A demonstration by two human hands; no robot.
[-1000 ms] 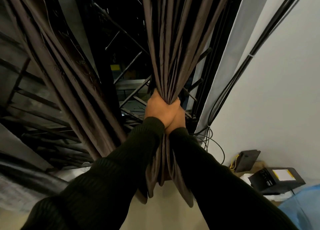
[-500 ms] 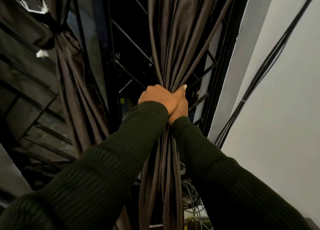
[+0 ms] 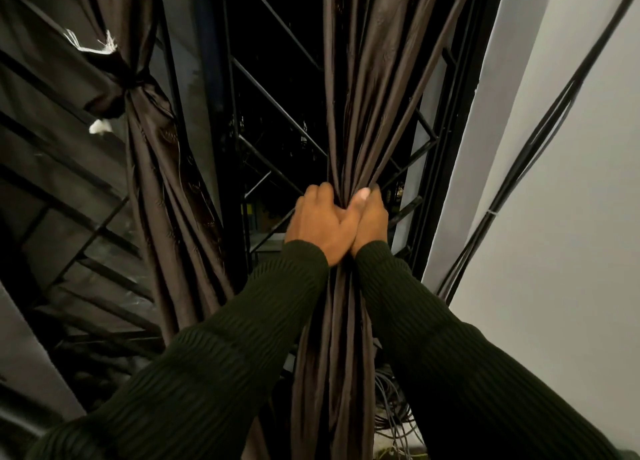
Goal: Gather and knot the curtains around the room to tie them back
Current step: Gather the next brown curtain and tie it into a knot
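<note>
A dark brown curtain (image 3: 367,88) hangs in front of a barred window, bunched into one thick rope of folds. My left hand (image 3: 320,224) grips the bunch from the left, and my right hand (image 3: 370,217) grips it from the right. The two hands press against each other at the same height. Below them the gathered cloth hangs straight down between my dark green sleeves. A second brown curtain (image 3: 156,154) at the left is tied in a knot (image 3: 130,85) near the top.
Black window bars (image 3: 277,123) cross the dark opening behind both curtains. A white wall (image 3: 554,217) fills the right side, with black cables (image 3: 526,161) running down it. Loose cables (image 3: 391,411) lie coiled low behind the curtain.
The view has tilted upward, so the floor and boxes at the lower right have left the frame. My hands have slid a little higher on the gathered curtain and stay clasped round it.
</note>
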